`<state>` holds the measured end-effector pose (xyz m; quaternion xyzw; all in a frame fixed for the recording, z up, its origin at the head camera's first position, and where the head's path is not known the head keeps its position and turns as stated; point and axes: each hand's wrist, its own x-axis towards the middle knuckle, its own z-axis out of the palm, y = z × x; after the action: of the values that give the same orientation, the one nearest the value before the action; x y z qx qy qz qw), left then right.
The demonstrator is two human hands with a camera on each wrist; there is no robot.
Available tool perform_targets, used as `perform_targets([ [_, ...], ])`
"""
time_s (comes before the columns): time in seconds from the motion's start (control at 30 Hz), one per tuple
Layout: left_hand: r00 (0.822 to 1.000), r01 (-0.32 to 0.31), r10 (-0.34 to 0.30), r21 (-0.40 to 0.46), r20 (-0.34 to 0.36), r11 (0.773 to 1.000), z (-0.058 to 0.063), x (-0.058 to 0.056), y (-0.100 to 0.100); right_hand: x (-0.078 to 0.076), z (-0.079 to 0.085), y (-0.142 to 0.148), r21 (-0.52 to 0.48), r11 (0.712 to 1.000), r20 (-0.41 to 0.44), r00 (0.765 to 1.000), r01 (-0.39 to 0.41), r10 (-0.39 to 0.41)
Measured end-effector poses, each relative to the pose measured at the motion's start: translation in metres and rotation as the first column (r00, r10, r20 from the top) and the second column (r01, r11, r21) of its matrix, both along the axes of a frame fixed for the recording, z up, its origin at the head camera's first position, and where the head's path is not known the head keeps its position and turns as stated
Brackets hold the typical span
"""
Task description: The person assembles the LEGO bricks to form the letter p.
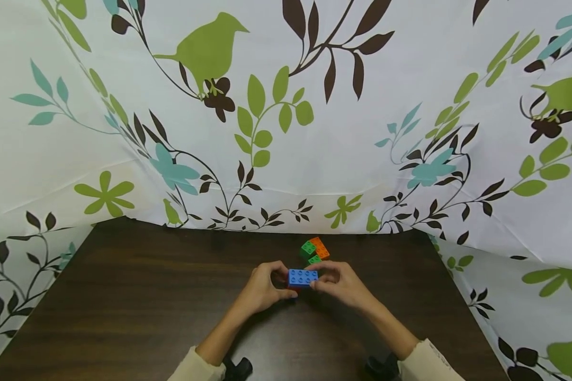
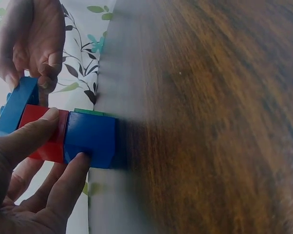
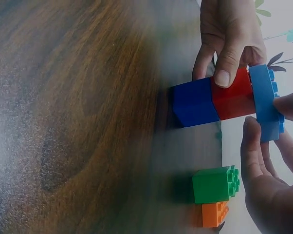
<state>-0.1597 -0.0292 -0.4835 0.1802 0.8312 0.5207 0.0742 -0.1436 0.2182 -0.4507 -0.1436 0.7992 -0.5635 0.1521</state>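
A light blue brick (image 1: 302, 278) with two rows of studs tops a small stack. Under it sits a red brick (image 3: 238, 103), and at the bottom a dark blue brick (image 3: 195, 103) stands on the table. My left hand (image 1: 261, 288) grips the stack from the side, thumb on the red brick and fingertips on the lower bricks. With thumb and fingers, my right hand (image 1: 345, 284) pinches the free end of the light blue brick, which overhangs the red one toward the right.
Just behind the stack are a green brick (image 1: 308, 247), a second green brick (image 1: 314, 260) and an orange brick (image 1: 320, 247). The dark wooden table (image 1: 148, 296) meets a leaf-and-bird patterned cloth (image 1: 343, 159) at its back edge.
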Motion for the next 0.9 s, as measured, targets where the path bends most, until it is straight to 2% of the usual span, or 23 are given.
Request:
perform_targets([
  [0.23, 1.0, -0.006, 0.006, -0.014, -0.003, 1.0, -0.002, 0.002, 0.002, 0.004, -0.003, 0.003, -0.007, 1.0, -0.042, 0.999, -0.012, 0.012],
  [0.47, 1.0, -0.009, 0.008, -0.026, -0.019, 1.0, -0.004, 0.004, 0.004, 0.003, -0.007, 0.013, -0.035, 0.997, 0.02, 0.997, -0.07, 0.071],
  [0.8, 0.999, -0.036, 0.036, -0.007, -0.027, 0.999, -0.004, 0.005, 0.002, -0.006, -0.013, 0.021, 0.083, 0.996, -0.088, 0.996, 0.029, -0.022],
  [0.9, 0.999, -0.039, 0.038, -0.001, -0.032, 0.999, -0.004, 0.005, 0.002, -0.009, -0.015, 0.021, 0.108, 0.989, -0.096, 0.991, 0.099, -0.089],
])
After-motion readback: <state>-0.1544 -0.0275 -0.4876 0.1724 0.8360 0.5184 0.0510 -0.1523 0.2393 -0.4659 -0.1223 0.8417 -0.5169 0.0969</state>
